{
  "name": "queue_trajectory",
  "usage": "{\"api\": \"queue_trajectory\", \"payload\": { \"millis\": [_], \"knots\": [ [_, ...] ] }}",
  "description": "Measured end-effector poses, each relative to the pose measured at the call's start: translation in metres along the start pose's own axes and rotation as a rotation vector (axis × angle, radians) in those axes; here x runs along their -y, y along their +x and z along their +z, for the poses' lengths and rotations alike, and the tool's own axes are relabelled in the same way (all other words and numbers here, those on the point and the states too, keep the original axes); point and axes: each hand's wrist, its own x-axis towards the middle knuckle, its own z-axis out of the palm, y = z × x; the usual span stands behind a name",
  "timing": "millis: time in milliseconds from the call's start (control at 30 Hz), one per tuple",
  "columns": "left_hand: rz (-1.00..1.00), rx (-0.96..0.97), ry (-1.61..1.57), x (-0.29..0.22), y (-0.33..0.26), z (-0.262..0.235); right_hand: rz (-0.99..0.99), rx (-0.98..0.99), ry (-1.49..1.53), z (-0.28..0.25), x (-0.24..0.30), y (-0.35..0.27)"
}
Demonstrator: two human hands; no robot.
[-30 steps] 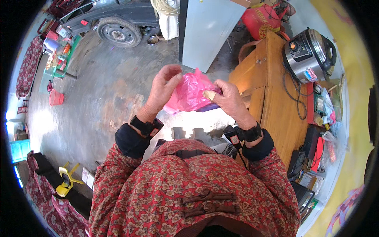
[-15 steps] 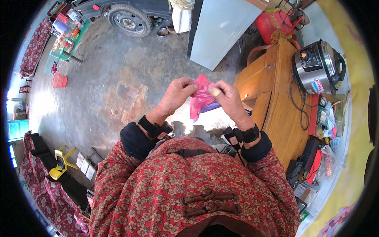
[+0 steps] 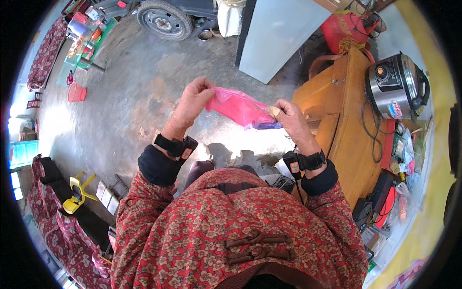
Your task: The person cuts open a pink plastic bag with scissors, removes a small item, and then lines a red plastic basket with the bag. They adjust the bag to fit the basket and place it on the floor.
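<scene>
Pink bag [image 3: 240, 108] between raised hands

**Where Things Are**

The bag [image 3: 240, 108] hangs between the two hands. The left hand [image 3: 192, 98] holds its left end. The right hand [image 3: 291, 120] holds its right end. Both hands are up in front of the person, over the floor [image 3: 130, 96].

A table [image 3: 337, 111] stands just to the right of the right hand. A cooker [image 3: 397, 86] sits on the table, at its far right side. A wheel [image 3: 165, 19] is far ahead, past the left hand. A big flat panel [image 3: 279, 33] stands to the right of the wheel. A small chair [image 3: 77, 192] is low on the left, well away from the hands.
</scene>
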Motion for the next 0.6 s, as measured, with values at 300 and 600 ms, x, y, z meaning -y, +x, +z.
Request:
{"api": "queue_trajectory", "payload": {
  "millis": [300, 600],
  "knots": [
    [-0.009, -0.163, -0.206, -0.015, -0.015, -0.082, -0.184, 0.018, -0.235, 0.069, 0.033, 0.070],
    [0.092, -0.188, -0.170, -0.026, -0.028, -0.215, -0.290, 0.434, -0.381, 0.218, 0.126, 0.161]
  ]
}}
